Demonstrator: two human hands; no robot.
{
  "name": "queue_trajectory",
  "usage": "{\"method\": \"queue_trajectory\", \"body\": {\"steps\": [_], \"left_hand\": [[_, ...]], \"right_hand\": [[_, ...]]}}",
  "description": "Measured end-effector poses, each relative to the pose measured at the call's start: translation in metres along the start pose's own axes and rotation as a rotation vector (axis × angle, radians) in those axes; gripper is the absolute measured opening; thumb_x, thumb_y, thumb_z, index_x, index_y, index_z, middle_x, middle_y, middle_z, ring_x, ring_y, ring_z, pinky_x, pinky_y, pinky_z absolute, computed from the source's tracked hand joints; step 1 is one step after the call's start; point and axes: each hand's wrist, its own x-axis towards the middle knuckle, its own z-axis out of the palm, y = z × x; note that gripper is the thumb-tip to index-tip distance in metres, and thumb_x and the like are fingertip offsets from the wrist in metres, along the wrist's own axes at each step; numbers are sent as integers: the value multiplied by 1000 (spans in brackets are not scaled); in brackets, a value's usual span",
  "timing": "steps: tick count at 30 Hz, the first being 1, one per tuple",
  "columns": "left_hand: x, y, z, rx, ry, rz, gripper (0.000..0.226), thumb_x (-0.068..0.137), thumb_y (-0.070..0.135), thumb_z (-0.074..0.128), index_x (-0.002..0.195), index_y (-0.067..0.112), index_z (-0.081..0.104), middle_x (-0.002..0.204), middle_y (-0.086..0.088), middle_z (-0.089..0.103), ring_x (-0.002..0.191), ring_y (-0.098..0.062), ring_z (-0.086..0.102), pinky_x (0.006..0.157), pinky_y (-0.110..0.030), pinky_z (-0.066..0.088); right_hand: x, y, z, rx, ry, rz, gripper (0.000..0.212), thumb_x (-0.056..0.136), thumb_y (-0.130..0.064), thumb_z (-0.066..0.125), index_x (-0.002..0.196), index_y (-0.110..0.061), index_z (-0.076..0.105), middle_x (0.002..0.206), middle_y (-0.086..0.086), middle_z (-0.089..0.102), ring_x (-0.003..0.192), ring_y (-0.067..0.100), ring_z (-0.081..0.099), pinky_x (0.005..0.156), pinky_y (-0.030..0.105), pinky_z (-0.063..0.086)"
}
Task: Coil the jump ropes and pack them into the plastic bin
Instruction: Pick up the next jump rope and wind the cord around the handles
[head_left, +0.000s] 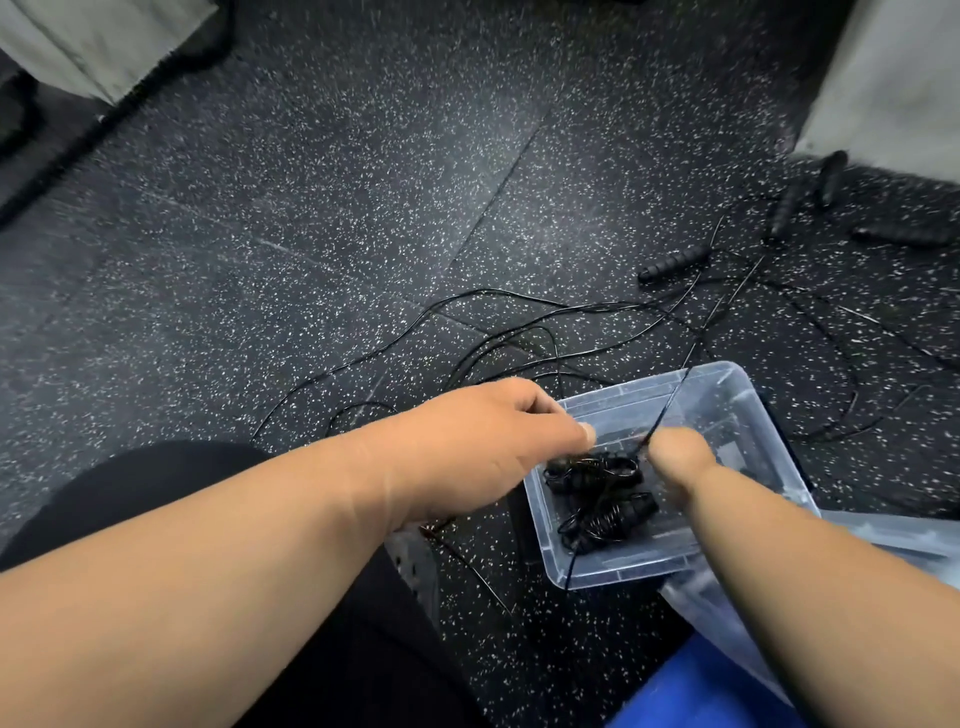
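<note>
Speckled black rubber floor (311, 234) fills the view, with a clear plastic bin (748, 410) sitting low and right of centre. Two coiled jump ropes (602, 493) already lie on the bin's bottom, their dark handles side by side. The left hand (483, 441) reaches over the bin's near-left rim, fingers curled and tips hidden, so I cannot tell whether it grips anything. The right hand (675, 457) hovers inside the bin just beside the coils and seems to pinch a thin black cord (670, 400). That cord runs up and away from the right hand, over the far rim, toward the loose ropes (493, 338) tangled on the floor beyond. Several spare handles (675, 262) lie well apart, farther up and to the right. The cord's long axis points away from the body, so, by my judgement, drawing it in falls to the right hand.
</note>
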Motion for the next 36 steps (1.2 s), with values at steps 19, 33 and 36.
{"method": "queue_trajectory", "body": {"steps": [19,33,36], "left_hand": [[-37,-15,32,89,367,768,115,65,43,93,162,35,31,168,2,27,157,-16,28,128,-38,27],[-73,-43,15,118,412,432,41,114,43,33,102,21,65,94,0,69,82,-19,69,75,-40,57],[-85,-49,7,-132,447,477,45,113,47,32,101,18,64,106,-7,72,88,-23,76,83,-46,63]], "right_hand": [[-333,-89,-24,-812,169,-1366,32,102,-33,53,72,-22,48,73,-6,54,70,16,49,66,39,37],[-413,-102,-55,375,289,-1261,35,111,-39,41,103,-15,65,83,8,70,75,19,62,69,31,48],[-383,-80,-30,488,119,-1058,42,101,-54,41,121,-31,70,109,-1,73,99,16,65,86,38,48]]}}
